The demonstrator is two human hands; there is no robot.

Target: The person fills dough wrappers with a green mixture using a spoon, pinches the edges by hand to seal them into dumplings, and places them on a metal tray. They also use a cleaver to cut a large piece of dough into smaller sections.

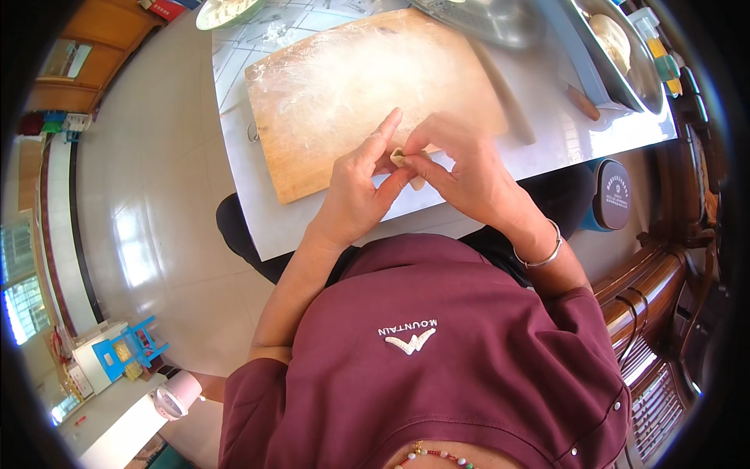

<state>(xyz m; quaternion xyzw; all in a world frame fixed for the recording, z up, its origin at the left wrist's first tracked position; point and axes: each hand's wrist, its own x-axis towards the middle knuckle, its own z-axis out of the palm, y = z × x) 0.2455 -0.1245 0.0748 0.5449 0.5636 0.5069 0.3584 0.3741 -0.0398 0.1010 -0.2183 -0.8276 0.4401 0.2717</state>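
Between both hands, above the near edge of a floured wooden board point(328, 111), is a small piece of folded dough point(399, 157) with a bit of greenish filling showing at its opening. My left hand point(366, 176) supports it from the left, index finger extended and thumb at the dough. The fingers and thumb of my right hand point(457, 158) pinch its edge; that hand is slightly blurred and has a bangle at the wrist. The dough's underside is partly hidden by the fingers.
A bowl with white contents point(228, 13) stands at the far left of the table, a round metal tray point(498, 20) at the back. At right are a metal basin point(644, 76) holding a dough lump and a wooden handle point(583, 102). A lidded bin point(614, 193) stands beside the table.
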